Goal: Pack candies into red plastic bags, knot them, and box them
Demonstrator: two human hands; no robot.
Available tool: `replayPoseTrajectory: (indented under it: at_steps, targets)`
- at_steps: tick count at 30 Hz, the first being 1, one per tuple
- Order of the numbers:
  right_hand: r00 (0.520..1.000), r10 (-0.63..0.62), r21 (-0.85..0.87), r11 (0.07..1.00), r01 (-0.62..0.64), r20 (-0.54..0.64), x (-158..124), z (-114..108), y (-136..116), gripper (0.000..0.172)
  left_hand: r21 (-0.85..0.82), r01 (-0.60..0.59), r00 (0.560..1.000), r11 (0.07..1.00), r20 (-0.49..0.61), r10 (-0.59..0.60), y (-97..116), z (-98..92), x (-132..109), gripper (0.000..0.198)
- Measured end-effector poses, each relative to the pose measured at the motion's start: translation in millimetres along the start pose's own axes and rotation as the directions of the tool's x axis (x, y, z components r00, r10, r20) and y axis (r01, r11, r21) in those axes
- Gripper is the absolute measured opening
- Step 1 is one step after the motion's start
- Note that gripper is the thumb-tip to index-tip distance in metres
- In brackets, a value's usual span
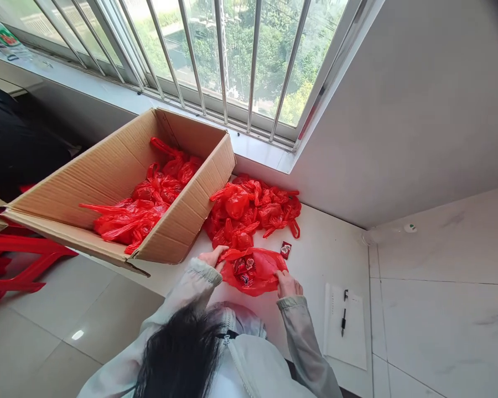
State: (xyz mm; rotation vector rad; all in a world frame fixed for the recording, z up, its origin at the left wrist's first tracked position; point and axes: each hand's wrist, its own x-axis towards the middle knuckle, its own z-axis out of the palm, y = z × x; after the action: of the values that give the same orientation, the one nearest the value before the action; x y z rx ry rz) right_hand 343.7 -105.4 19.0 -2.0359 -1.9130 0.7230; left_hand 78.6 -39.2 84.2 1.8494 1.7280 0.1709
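A red plastic bag [269, 265] is spread open over the white table, with several small dark red packets [245, 270] inside. My left hand [214, 257] grips its left edge, fingers closed. On the right edge, my right hand [288, 284] pinches the plastic. One loose red packet [285, 250] lies on the table just beyond the bag. Behind it is a pile of tied red bags [253, 207], close to the box.
A cardboard box [191, 213] with more red bags stands at the left. Papers [345, 345] with a black pen [343, 322] lie at the right. A red stool [25, 262] and a person in dark clothing [19, 138] are far left. A barred window is ahead.
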Motion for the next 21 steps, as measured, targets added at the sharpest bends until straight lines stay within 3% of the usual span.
replayPoseTrajectory:
  at_steps: [3,8,11,14,18,21]
  targets:
    - [0.997,0.009,0.155,0.988,0.002,-0.071,3,-13,-1,0.030,-0.002,0.055,0.998,0.998,-0.031,-0.056,-2,-16.6,-1,0.017]
    - [0.993,0.033,0.393,0.919,0.015,-0.114,-7,-21,-13,0.032,-0.065,0.020,0.998,0.998,-0.066,-0.025,9,-44.8,-20,0.025]
    - [0.998,-0.007,0.601,0.798,0.041,-0.058,-13,-22,-15,0.043,-0.128,-0.002,0.999,0.992,-0.047,-0.004,16,-47.6,-23,0.027]
    - [0.996,-0.093,0.722,0.690,0.054,0.014,-17,-22,-8,0.042,-0.180,-0.014,1.000,0.984,0.008,0.016,16,-40.4,-20,0.029]
    - [0.999,-0.037,0.533,0.846,0.019,0.022,-19,-21,2,0.038,-0.231,-0.036,0.994,0.972,0.088,0.057,9,-28.2,-16,0.028]
    - [0.999,-0.042,0.421,0.906,0.041,-0.007,-22,-22,-1,0.016,-0.284,-0.074,0.992,0.956,0.078,0.100,4,-21.9,-15,0.025]
